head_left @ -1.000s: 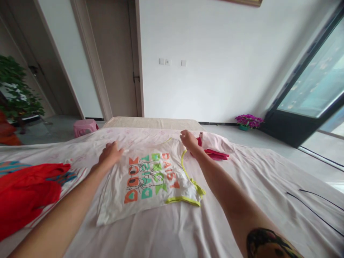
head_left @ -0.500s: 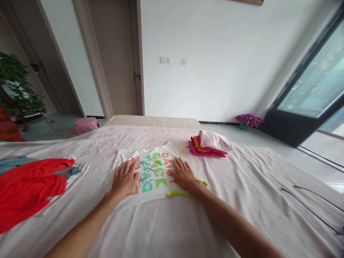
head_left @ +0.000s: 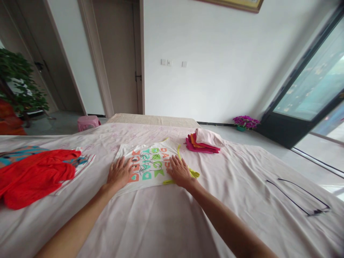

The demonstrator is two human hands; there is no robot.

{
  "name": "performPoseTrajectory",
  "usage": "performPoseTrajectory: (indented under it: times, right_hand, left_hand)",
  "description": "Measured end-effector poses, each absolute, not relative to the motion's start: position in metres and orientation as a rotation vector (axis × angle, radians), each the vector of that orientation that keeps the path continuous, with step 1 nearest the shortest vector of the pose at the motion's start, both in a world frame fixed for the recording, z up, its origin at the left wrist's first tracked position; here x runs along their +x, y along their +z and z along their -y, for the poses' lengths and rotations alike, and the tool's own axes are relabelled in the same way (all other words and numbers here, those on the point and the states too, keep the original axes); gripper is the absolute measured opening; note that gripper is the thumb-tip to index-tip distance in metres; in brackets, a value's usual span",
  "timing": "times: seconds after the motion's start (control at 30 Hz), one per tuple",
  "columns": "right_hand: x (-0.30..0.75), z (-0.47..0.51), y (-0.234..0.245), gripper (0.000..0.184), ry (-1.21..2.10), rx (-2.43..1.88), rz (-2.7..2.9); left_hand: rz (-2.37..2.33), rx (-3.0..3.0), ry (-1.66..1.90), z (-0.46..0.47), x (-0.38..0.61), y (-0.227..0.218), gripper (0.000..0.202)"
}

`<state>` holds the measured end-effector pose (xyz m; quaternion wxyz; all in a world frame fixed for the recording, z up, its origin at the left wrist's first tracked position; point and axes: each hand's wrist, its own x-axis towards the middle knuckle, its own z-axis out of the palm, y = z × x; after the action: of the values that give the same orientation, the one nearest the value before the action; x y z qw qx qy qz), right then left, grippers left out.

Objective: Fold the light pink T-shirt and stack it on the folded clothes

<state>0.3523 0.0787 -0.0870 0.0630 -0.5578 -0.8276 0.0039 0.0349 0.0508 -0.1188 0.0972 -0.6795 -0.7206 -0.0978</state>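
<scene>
A white shirt [head_left: 146, 168] with coloured letters, a black line drawing and yellow-green trim lies spread sideways on the bed sheet [head_left: 161, 218]. Its neck and armhole side points to the right. My left hand [head_left: 119, 173] rests flat on the hem end, fingers stretched out. At the other end, my right hand [head_left: 180, 171] lies with fingers extended on the upper part, beside the yellow-green trim. Each palm covers some of the fabric. Neither hand grips the cloth.
Red clothing [head_left: 40, 175] lies heaped at the left over blue-striped cloth [head_left: 24, 154]. Folded clothes [head_left: 202, 145] are stacked at the right behind my right hand. Eyeglasses [head_left: 303, 200] lie on the sheet at far right. A pink stool [head_left: 88, 122] stands beyond the bed.
The camera view has shifted, bringing the whole eyeglasses into sight. My hands stay flat on the shirt; the left sits slightly nearer its hem end.
</scene>
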Motion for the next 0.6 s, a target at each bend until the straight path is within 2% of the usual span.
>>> performPoseTrajectory:
  times: [0.1, 0.3, 0.6]
  right_hand:
    - [0.363, -0.067, -0.092, 0.062, 0.012, -1.612, 2.535]
    - [0.388, -0.07, -0.096, 0.061, 0.003, -1.8, 2.401]
    - [0.388, -0.063, -0.09, 0.053, 0.028, -1.795, 2.305]
  left_hand:
    - [2.147, -2.033, -0.307, -0.049, 0.033, -0.118, 0.055]
    - [2.173, -2.022, -0.286, -0.037, 0.022, -0.12, 0.057]
    - [2.089, -2.064, -0.216, -0.003, -0.002, -0.127, 0.058]
